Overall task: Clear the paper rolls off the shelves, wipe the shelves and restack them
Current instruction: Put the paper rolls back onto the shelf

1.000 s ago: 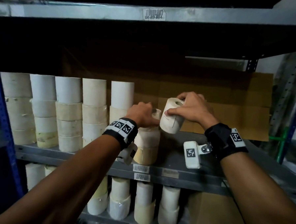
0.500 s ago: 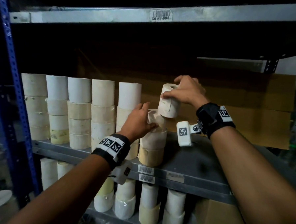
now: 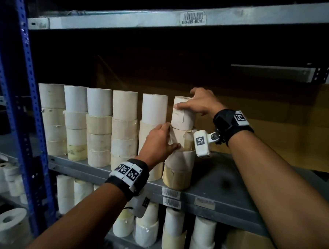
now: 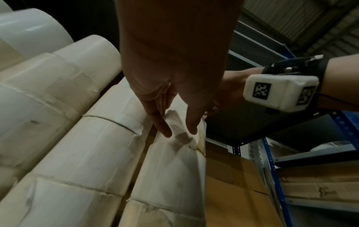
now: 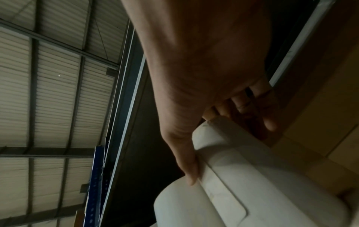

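Grey steel shelf (image 3: 223, 177) carries six stacks. Your right hand (image 3: 201, 105) grips the top label roll (image 3: 183, 115) from above, seating it; your left hand (image 3: 159, 141), fingers straight, presses the wrinkled roll (image 3: 184, 138) beneath at 6 o'clock, probably to steady the stack.

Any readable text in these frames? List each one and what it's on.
"G0-R9-B04", with a barcode: label on the upper shelf beam.
Two barcode labels on the middle shelf edge: print too blurred to read.
Square coded markers on both wristbands: patterns only, no words.

White and cream paper rolls (image 3: 100, 124)
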